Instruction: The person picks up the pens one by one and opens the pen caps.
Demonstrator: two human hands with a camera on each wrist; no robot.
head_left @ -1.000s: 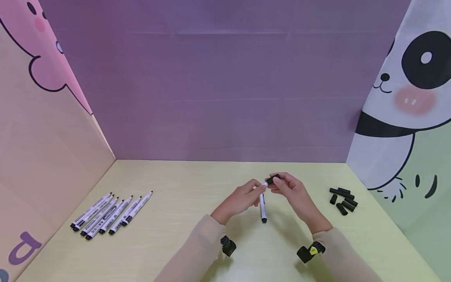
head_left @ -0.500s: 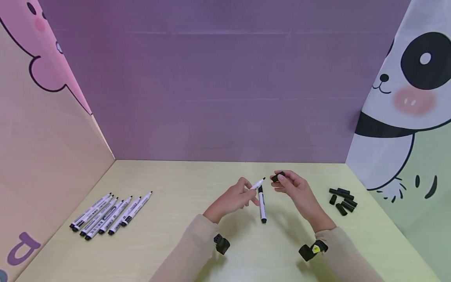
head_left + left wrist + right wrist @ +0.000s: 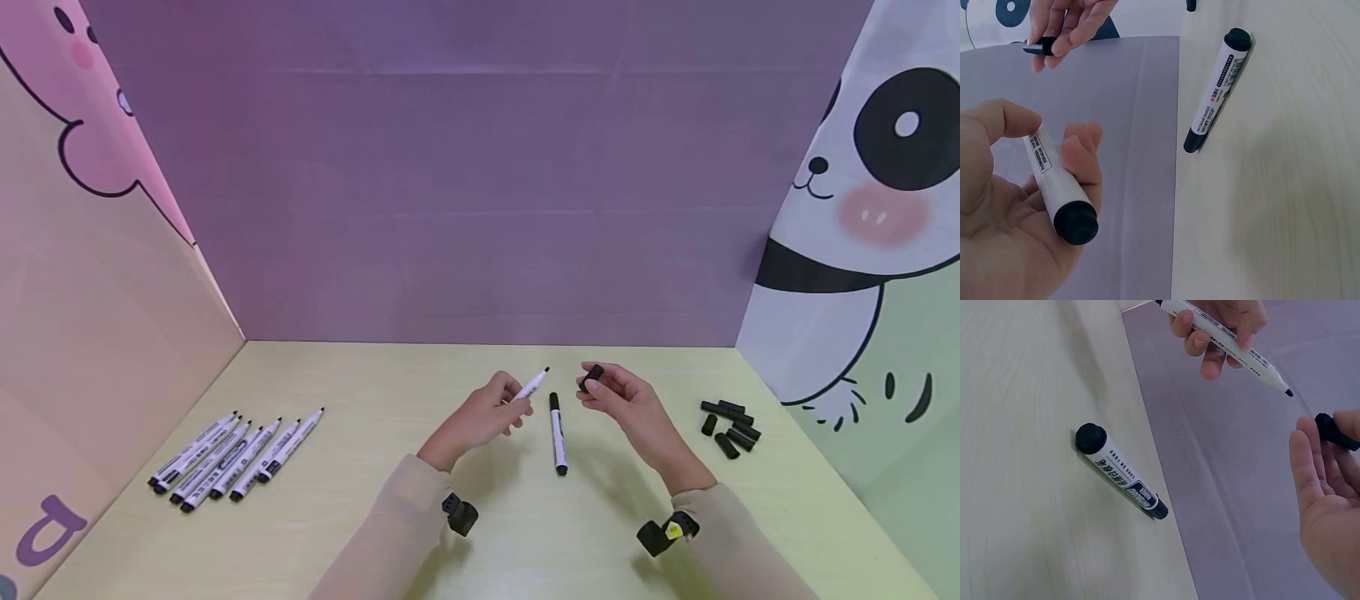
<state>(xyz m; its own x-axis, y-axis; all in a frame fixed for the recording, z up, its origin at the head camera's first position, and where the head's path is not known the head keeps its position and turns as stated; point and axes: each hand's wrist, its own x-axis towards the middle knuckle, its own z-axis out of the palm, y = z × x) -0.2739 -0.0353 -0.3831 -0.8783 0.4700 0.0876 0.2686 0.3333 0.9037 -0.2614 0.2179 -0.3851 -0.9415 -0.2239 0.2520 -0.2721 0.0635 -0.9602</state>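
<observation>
My left hand (image 3: 482, 417) holds an uncapped whiteboard marker (image 3: 1229, 342) above the table, its black tip exposed and pointing up to the right. Its black rear end (image 3: 1076, 224) faces the left wrist camera. My right hand (image 3: 628, 408) pinches a black marker cap (image 3: 592, 377) between thumb and fingers, a short way to the right of that tip. Between the two hands, a capped whiteboard marker (image 3: 558, 435) lies on the table, with its cap end toward the back. Neither hand touches this one.
At the left of the table (image 3: 360, 533) lies a row of several uncapped markers (image 3: 238, 454), tips toward the back. Several loose black caps (image 3: 726, 446) sit in a small pile at the right. A purple panel (image 3: 480, 200) stands behind, with printed side panels.
The cap has come off the marker's tip. My left hand has drawn back to the left with the marker, while my right hand has shifted slightly right with the cap.
</observation>
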